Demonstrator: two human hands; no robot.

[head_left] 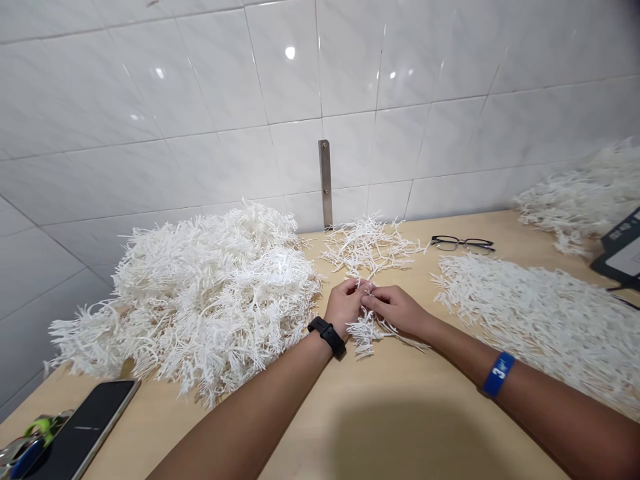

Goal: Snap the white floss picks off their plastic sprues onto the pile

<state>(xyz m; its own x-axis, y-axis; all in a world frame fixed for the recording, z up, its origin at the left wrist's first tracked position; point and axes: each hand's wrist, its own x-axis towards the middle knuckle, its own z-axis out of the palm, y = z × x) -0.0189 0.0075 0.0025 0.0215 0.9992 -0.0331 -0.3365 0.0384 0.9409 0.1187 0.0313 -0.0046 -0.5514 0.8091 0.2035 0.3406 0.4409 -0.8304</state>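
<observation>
Where a wall of pale tiles (pixel 220 80) fills the background, a light wood-toned surface (pixel 400 373) runs below it, cut off along the lower edge of the view. The largest pile (pixel 215 300) of white strands stands at left, its own bulk hiding whatever lies beneath; a flatter layer (pixel 545 320) of strands spreads at right, partly covered by the right forearm (pixel 560 407). Both this forearm and the left forearm (pixel 260 407) enter from below and slant inward, so that the hands meet near the middle. A third pile (pixel 590 193), at far right, is cropped by the frame, as is a dark object (pixel 617 250) of unclear kind before it. Behind the hands lies a small loose heap (pixel 373 245) of strands. The phone (pixel 83 430), lower left, is cut off at its near end and partly covered by small keyring-like items (pixel 43 427), hard to make out. The left hand (pixel 345 305), below a black watch (pixel 327 335), and the right hand (pixel 400 310), its forearm bearing a blue wristband (pixel 499 374), have fingers drawn narrowly together on a white bunch (pixel 363 332), which hangs toward the viewer just above the surface or on it; the exact grip is hidden. A metal strip (pixel 325 180) is fixed to the wall; glasses (pixel 463 241) rest beyond the flat layer.
</observation>
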